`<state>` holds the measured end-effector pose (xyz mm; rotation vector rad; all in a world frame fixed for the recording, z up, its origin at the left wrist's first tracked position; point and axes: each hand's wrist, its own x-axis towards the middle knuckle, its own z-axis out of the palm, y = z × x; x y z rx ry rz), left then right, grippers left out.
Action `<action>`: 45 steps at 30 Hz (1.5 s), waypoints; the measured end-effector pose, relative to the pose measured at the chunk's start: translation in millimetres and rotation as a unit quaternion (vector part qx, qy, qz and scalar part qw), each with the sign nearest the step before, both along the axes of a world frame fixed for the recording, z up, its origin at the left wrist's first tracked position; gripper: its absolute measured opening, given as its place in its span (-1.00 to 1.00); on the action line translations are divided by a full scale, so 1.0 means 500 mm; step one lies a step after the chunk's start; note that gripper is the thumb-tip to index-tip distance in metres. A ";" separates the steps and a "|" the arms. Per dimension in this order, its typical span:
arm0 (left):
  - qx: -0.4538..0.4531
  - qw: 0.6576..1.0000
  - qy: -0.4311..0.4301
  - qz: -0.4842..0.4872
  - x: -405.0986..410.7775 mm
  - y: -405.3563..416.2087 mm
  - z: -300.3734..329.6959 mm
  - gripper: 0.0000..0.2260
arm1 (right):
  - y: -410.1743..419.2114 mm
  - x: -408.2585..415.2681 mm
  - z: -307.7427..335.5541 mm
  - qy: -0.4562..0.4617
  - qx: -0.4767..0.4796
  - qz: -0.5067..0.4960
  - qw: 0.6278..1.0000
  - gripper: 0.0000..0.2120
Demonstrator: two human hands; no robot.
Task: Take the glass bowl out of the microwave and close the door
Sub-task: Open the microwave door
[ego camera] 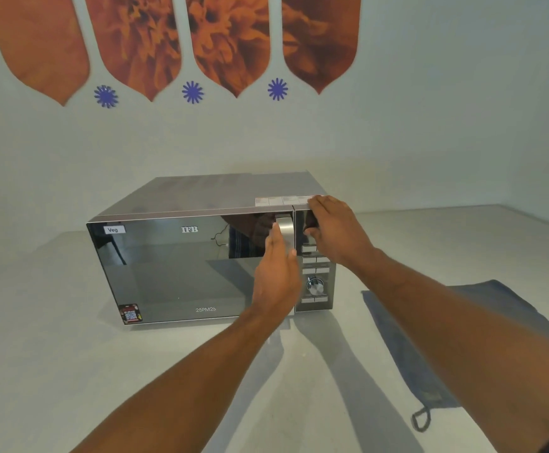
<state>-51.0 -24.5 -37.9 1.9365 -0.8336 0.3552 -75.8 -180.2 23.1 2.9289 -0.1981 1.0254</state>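
Note:
A silver microwave (181, 263) with a dark mirrored door stands on the pale counter, and its door is closed. My left hand (278, 273) is wrapped around the lower part of the vertical silver door handle (284, 228). My right hand (335, 230) rests flat on the top right corner of the microwave, above the control panel (315, 282), with its fingers spread. The glass bowl is hidden; the mirrored door shows only reflections.
A grey-blue cloth (430, 348) with a hanging loop lies on the counter to the right of the microwave. A wall with orange flower decals rises close behind. Bare counter (54, 371) stretches in front and to the left.

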 end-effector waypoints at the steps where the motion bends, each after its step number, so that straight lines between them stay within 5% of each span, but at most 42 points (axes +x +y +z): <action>1: -0.038 0.999 0.015 0.004 -0.007 -0.004 0.001 -0.48 | -0.001 0.002 -0.001 -0.004 0.000 0.000 1.000 -0.42; 6: -0.171 0.979 0.111 -0.002 0.005 -0.024 0.035 -0.75 | 0.006 0.006 -0.005 -0.022 0.018 0.000 1.000 -0.47; 11: -0.168 0.950 0.249 -0.082 0.040 -0.033 0.046 -0.66 | 0.015 0.010 -0.011 -0.041 0.042 -0.007 0.998 -0.48; 40: -0.198 0.942 0.251 -0.104 -0.069 0.065 0.038 -0.70 | 0.053 -0.012 0.008 -0.025 0.043 -0.027 0.998 -0.54; 43: -0.200 0.956 0.210 -0.048 -0.099 0.090 0.035 -0.71 | 0.103 -0.043 -0.012 -0.065 0.124 0.042 0.989 -0.44; 45: -0.204 0.965 0.166 -0.006 -0.121 0.106 0.033 -0.73 | 0.148 -0.075 -0.033 -0.090 0.275 0.103 0.952 -0.42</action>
